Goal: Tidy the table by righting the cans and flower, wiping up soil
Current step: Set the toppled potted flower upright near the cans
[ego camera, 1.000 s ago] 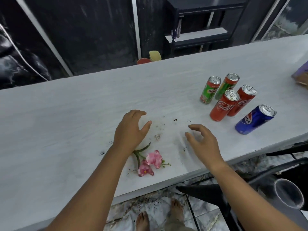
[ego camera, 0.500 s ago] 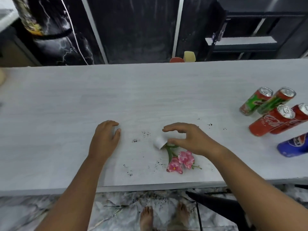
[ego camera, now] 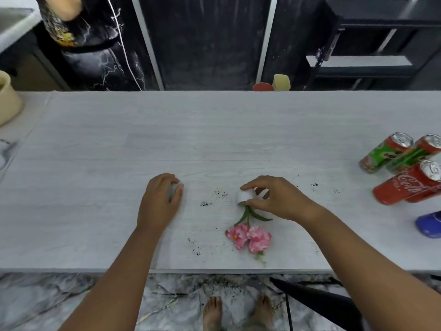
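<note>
A pink flower (ego camera: 248, 237) with a green stem lies on its side on the white table (ego camera: 214, 139), blooms toward me. Its small white pot (ego camera: 243, 196) points away from me, and my right hand (ego camera: 276, 199) is shut on it with thumb and fingertips. My left hand (ego camera: 160, 199) rests palm down on the table to the left, holding nothing. Dark soil specks (ego camera: 214, 197) are scattered between my hands and near the front edge. At the far right stand a green Milo can (ego camera: 384, 155), a red Coca-Cola can (ego camera: 405, 186) and a blue can (ego camera: 429, 224), cut by the frame.
A beige container (ego camera: 7, 103) sits at the table's left end. A red object (ego camera: 262, 87) and a yellow object (ego camera: 281, 81) show behind the far edge. A person (ego camera: 78, 39) stands beyond the table at top left. A black chair (ego camera: 322, 299) is by my feet.
The view has swung left, so the cans now sit at the right edge. My right hand reached the flower's white pot and closed on it. My left hand moved off the flower to the left.
</note>
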